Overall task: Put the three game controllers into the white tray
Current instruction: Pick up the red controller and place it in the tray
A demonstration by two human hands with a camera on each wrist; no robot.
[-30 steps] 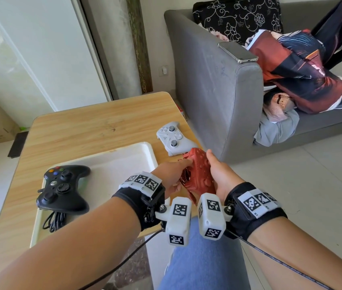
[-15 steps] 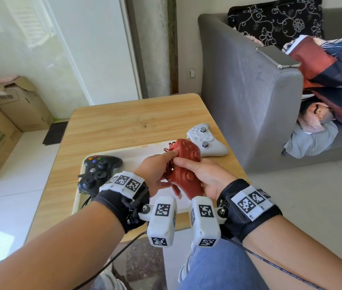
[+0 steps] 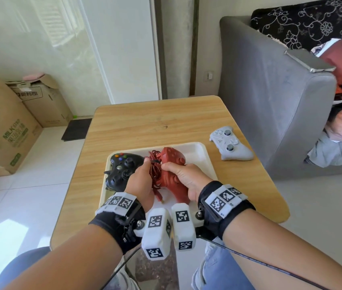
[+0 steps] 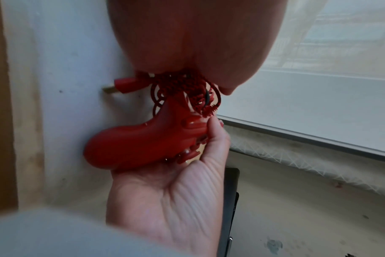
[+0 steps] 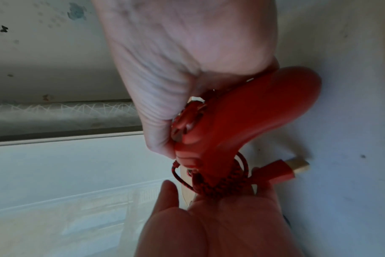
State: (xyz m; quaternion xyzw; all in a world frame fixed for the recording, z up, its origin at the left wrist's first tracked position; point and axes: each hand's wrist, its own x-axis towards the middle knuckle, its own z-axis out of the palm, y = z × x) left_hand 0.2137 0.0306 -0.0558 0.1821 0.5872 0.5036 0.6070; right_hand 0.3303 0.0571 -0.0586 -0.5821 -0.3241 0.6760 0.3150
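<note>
A red controller point(image 3: 171, 164) with a bundled red braided cable point(image 3: 155, 170) hangs just above the white tray point(image 3: 204, 158). My right hand point(image 3: 183, 176) grips its right handle, seen as the red controller point(image 4: 147, 142) in the left wrist view. My left hand point(image 3: 141, 178) holds the cable bundle point(image 5: 222, 186) beside the red controller point(image 5: 242, 121). A black controller point(image 3: 123, 169) lies in the tray's left part. On the wooden table point(image 3: 145, 120), right of the tray, lies a white controller point(image 3: 229, 146).
A grey sofa point(image 3: 270, 84) stands right of the table, with a phone point(image 3: 309, 60) on its armrest. Cardboard boxes point(image 3: 8, 122) sit on the floor at left. The table's far half is bare wood.
Both hands have carried the red controller from the table's near right edge leftward over the tray. The head view has swung left and up.
</note>
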